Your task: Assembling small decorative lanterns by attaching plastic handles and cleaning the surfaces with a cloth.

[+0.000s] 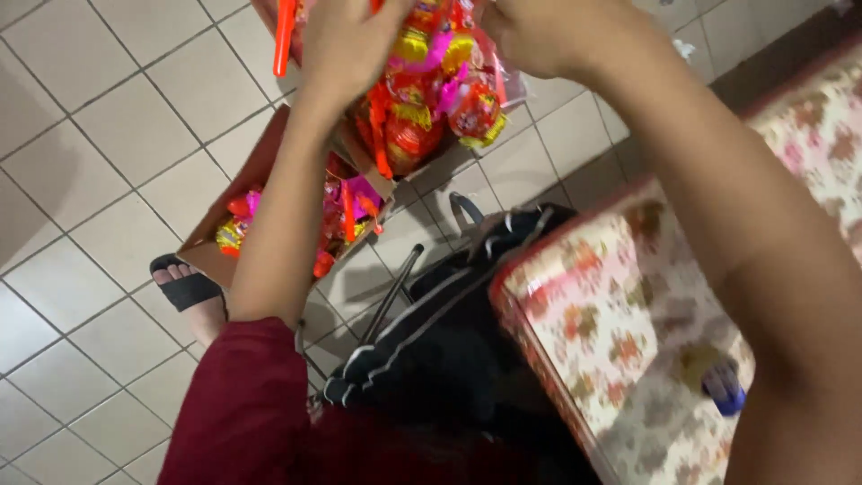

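1. left hand (346, 45) and right hand (548, 31) both clamped on bag of sweets (431, 90), held up over floor.
2. more sweets left in cardboard box (224, 256) below.
3. progress beyond that: cannot tell.

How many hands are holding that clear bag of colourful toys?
2. The left hand grips the clear bag of toys at its upper left; the right hand grips it at the upper right. Both reach the picture's top edge, so the fingers are partly hidden.
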